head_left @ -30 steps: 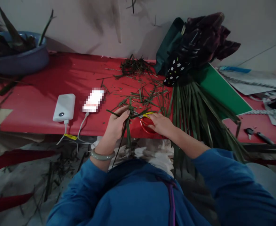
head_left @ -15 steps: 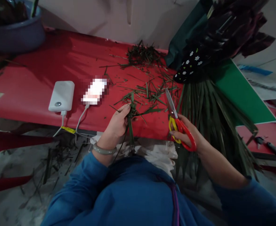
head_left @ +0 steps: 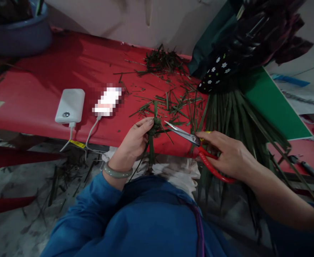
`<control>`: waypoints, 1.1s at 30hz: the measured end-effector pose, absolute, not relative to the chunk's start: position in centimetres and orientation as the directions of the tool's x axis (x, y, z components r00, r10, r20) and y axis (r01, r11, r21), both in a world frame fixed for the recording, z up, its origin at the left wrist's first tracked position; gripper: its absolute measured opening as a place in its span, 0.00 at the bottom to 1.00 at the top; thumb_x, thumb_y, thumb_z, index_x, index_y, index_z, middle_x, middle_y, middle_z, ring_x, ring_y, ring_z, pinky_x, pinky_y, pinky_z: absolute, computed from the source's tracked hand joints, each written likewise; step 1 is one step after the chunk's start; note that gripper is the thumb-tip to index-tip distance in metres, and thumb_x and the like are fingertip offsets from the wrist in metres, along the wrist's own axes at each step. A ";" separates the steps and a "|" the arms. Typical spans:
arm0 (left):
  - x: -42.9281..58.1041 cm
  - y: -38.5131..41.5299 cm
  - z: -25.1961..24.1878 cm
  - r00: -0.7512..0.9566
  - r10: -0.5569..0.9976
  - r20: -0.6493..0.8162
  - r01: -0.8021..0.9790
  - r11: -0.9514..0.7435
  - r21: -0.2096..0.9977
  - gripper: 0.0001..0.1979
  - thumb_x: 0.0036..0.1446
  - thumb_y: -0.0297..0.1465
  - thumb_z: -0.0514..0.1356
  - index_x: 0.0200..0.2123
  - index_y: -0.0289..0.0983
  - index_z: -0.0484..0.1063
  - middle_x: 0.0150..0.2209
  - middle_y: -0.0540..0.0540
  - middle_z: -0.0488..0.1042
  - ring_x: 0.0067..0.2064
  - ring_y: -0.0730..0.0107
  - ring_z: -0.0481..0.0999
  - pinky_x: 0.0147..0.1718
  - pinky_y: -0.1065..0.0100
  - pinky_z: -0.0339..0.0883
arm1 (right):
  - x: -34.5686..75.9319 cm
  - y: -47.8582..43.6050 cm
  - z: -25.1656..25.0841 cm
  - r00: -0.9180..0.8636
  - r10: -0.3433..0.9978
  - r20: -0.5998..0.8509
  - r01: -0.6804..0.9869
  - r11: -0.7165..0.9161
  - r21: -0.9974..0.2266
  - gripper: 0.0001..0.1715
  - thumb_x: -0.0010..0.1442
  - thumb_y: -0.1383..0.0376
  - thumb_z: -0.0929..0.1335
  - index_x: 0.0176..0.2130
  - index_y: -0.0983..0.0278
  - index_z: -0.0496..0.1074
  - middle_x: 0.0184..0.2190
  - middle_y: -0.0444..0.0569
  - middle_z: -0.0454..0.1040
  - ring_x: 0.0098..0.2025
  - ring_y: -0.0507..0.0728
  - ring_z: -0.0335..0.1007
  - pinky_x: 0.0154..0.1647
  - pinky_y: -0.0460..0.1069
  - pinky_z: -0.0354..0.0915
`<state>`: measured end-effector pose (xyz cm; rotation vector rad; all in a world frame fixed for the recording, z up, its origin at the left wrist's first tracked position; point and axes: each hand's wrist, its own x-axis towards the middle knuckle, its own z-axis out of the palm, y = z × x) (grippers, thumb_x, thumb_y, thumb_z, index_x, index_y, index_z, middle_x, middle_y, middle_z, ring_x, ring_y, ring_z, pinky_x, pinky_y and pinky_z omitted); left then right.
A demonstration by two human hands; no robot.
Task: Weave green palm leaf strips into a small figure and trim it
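Red-handled scissors (head_left: 193,138) beside folded leaf (head_left: 157,122) — slim gap, seemingly.

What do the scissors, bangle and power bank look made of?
Scissors: blades probably polished steel, from the silvery sheen; red handle likely plastic, by its solid colour.
Bangle: jade, glass or resin, can't tell; glossy grey-green, with highlights.
Power bank: likely white plastic; smooth shell, rounded corners.

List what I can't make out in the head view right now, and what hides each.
All in the head view:
Phone: screen unreadable, covered by pixelation.
Scissors: yellow part of the handles mostly hidden behind the right hand.
Leaf piece: partly hidden by the left hand.
Blue basin: cut off by the left and top edges; contents too dark to identify.
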<state>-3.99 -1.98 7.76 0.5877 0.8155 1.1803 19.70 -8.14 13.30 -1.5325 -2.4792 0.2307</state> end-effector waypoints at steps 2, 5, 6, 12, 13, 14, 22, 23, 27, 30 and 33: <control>-3.9 -1.9 7.9 0.150 0.960 -0.237 -0.565 0.280 0.776 0.12 0.39 0.36 0.65 0.28 0.36 0.73 0.26 0.50 0.74 0.27 0.73 0.74 0.27 0.71 0.70 | 19.8 -8.2 13.4 -0.455 0.886 0.095 0.857 0.464 -0.224 0.26 0.53 0.54 0.63 0.50 0.58 0.62 0.36 0.49 0.72 0.31 0.52 0.69 0.29 0.46 0.64; -3.8 -1.8 8.1 0.134 0.960 -0.245 -0.555 0.277 0.784 0.11 0.39 0.34 0.65 0.28 0.36 0.72 0.25 0.50 0.74 0.27 0.73 0.74 0.27 0.71 0.69 | 20.0 -8.2 13.4 -0.463 0.882 0.083 0.854 0.469 -0.224 0.26 0.53 0.53 0.63 0.51 0.58 0.62 0.34 0.48 0.72 0.28 0.50 0.68 0.27 0.45 0.63; -3.9 -1.8 8.2 0.132 0.960 -0.247 -0.551 0.278 0.787 0.10 0.39 0.34 0.65 0.28 0.36 0.72 0.25 0.50 0.74 0.27 0.73 0.74 0.27 0.71 0.69 | 20.0 -8.2 13.3 -0.462 0.883 0.080 0.855 0.467 -0.227 0.26 0.54 0.53 0.62 0.51 0.58 0.62 0.34 0.48 0.72 0.28 0.50 0.68 0.27 0.44 0.62; -3.9 -1.6 7.9 0.132 0.966 -0.223 -0.552 0.258 0.793 0.11 0.38 0.33 0.66 0.28 0.36 0.73 0.25 0.51 0.74 0.28 0.73 0.73 0.27 0.71 0.69 | 20.1 -8.1 13.2 -0.471 0.879 0.077 0.851 0.476 -0.222 0.25 0.55 0.53 0.62 0.51 0.58 0.62 0.32 0.47 0.72 0.27 0.49 0.67 0.26 0.43 0.61; -3.9 -1.6 7.8 0.132 0.967 -0.219 -0.552 0.255 0.794 0.11 0.37 0.34 0.66 0.28 0.36 0.73 0.25 0.51 0.74 0.28 0.74 0.73 0.27 0.71 0.69 | 20.1 -8.1 13.2 -0.477 0.876 0.079 0.849 0.482 -0.219 0.25 0.55 0.54 0.62 0.51 0.58 0.62 0.32 0.47 0.72 0.27 0.49 0.67 0.26 0.43 0.61; -3.9 -1.6 7.8 0.132 0.967 -0.216 -0.551 0.253 0.795 0.11 0.37 0.34 0.66 0.28 0.36 0.73 0.25 0.51 0.74 0.28 0.74 0.73 0.27 0.71 0.69 | 20.1 -8.0 13.2 -0.483 0.872 0.082 0.845 0.488 -0.217 0.25 0.55 0.54 0.62 0.51 0.58 0.62 0.32 0.47 0.72 0.27 0.49 0.67 0.26 0.43 0.61; -3.8 -1.7 8.0 0.151 0.968 -0.200 -0.539 0.250 0.804 0.14 0.35 0.36 0.67 0.28 0.36 0.73 0.24 0.52 0.74 0.26 0.77 0.73 0.28 0.73 0.68 | 19.9 -7.9 13.8 -0.504 0.860 0.076 0.837 0.509 -0.199 0.24 0.55 0.57 0.62 0.50 0.62 0.63 0.32 0.46 0.72 0.26 0.48 0.67 0.25 0.43 0.62; -3.8 -1.7 8.0 0.148 0.969 -0.197 -0.538 0.246 0.807 0.14 0.35 0.36 0.67 0.27 0.36 0.73 0.24 0.52 0.74 0.27 0.77 0.73 0.29 0.73 0.68 | 19.8 -7.9 13.8 -0.506 0.858 0.083 0.838 0.512 -0.189 0.24 0.55 0.57 0.62 0.50 0.62 0.63 0.32 0.46 0.72 0.26 0.49 0.67 0.25 0.43 0.62; -3.7 -1.7 8.0 0.132 0.974 -0.185 -0.536 0.227 0.813 0.13 0.35 0.35 0.67 0.27 0.36 0.73 0.24 0.53 0.74 0.27 0.77 0.73 0.29 0.74 0.68 | 20.0 -8.0 13.6 -0.507 0.855 0.107 0.843 0.518 -0.144 0.24 0.55 0.57 0.62 0.51 0.62 0.62 0.32 0.47 0.72 0.28 0.49 0.68 0.25 0.43 0.62; -3.7 -1.7 8.0 0.121 0.975 -0.185 -0.536 0.222 0.815 0.13 0.35 0.35 0.67 0.27 0.37 0.73 0.24 0.53 0.73 0.27 0.78 0.73 0.29 0.74 0.68 | 20.1 -8.0 13.5 -0.503 0.857 0.110 0.850 0.514 -0.114 0.25 0.55 0.57 0.62 0.51 0.62 0.62 0.32 0.47 0.72 0.29 0.50 0.68 0.26 0.44 0.62; -3.7 -1.7 8.0 0.118 0.975 -0.188 -0.537 0.222 0.814 0.13 0.35 0.35 0.67 0.28 0.37 0.73 0.25 0.53 0.74 0.27 0.78 0.72 0.29 0.74 0.67 | 20.1 -8.1 13.5 -0.494 0.865 0.091 0.857 0.502 -0.118 0.25 0.55 0.57 0.62 0.51 0.62 0.62 0.33 0.48 0.72 0.29 0.51 0.69 0.26 0.44 0.62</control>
